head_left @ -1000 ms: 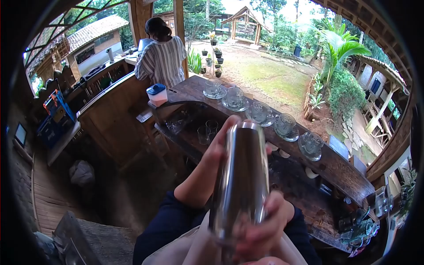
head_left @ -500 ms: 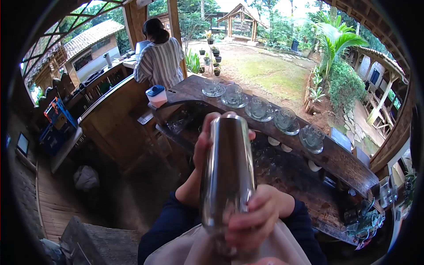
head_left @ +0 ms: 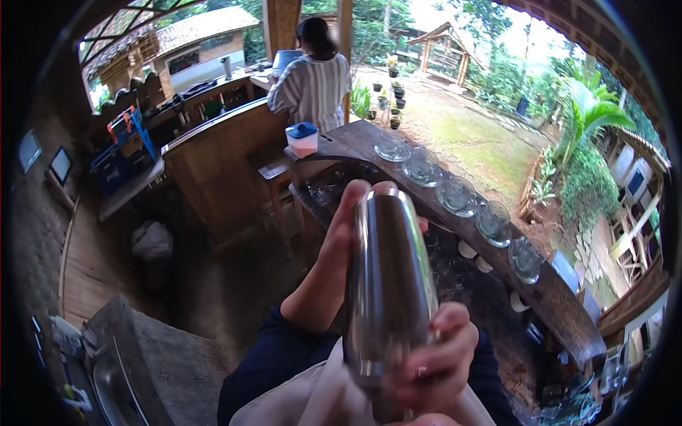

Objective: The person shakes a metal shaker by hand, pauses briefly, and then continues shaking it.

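A shiny metal cocktail shaker (head_left: 392,277) fills the middle of the view, tilted, with its wide end away from me. My left hand (head_left: 344,224) is closed around the far end, fingertips showing over the rim and on the right side. Around the narrower near end my right hand (head_left: 442,358) is closed, its fingers partly blurred by motion. The shaker hides part of both palms and the near end is smeared.
Several glass cups on saucers (head_left: 458,195) line the curved wooden counter (head_left: 558,312). A blue-lidded tub (head_left: 302,140) stands at its far end. Beyond, a person in a striped shirt (head_left: 316,89) faces away. A metal sink (head_left: 117,383) lies at lower left.
The view has turned left, so the counter, cups and person sit further right. Both hands keep hold of the shaker, which appears slightly further right and tilted a little differently.
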